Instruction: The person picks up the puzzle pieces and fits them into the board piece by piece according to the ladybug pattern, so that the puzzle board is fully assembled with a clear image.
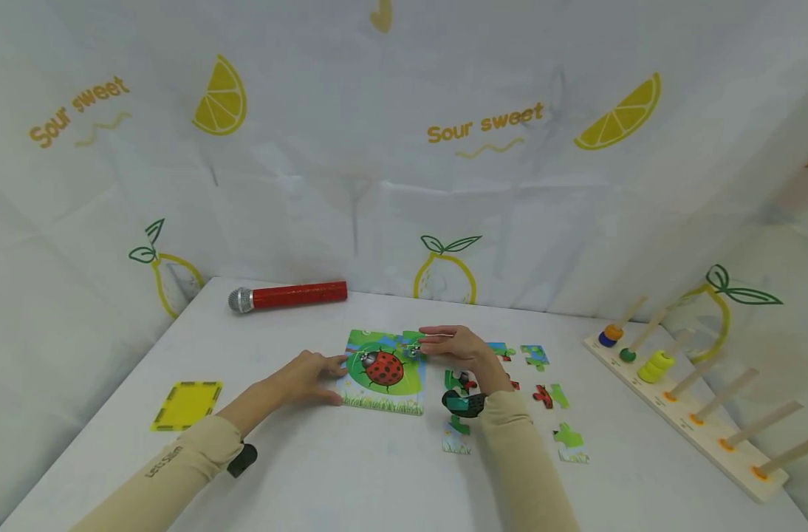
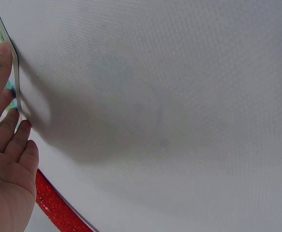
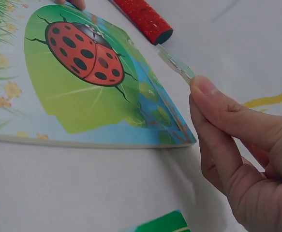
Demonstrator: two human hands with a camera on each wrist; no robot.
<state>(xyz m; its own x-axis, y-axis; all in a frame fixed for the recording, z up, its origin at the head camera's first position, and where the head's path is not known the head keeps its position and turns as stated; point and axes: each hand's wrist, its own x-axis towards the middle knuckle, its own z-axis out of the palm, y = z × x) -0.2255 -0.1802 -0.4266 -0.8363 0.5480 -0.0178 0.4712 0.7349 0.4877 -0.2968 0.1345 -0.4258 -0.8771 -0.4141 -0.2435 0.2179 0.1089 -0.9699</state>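
Note:
A flat puzzle board [image 1: 384,403] with a ladybug [image 3: 85,53] on a green leaf lies in the middle of the table. My left hand [image 1: 304,378] rests at the board's left edge, its fingertips touching the rim; the left wrist view has these fingers [image 2: 3,72] along that edge. Between thumb and fingertips, my right hand [image 1: 467,351] pinches a puzzle piece [image 3: 178,64] by one end. That piece is tilted above the board's upper right corner, seen nearly edge-on in the right wrist view.
Several loose puzzle pieces [image 1: 569,436] lie right of the board, some partly behind the right forearm. A red microphone [image 1: 298,295] lies at the back left, a yellow square frame [image 1: 187,405] at the left. A wooden peg rack [image 1: 683,417] with coloured beads stands at the right.

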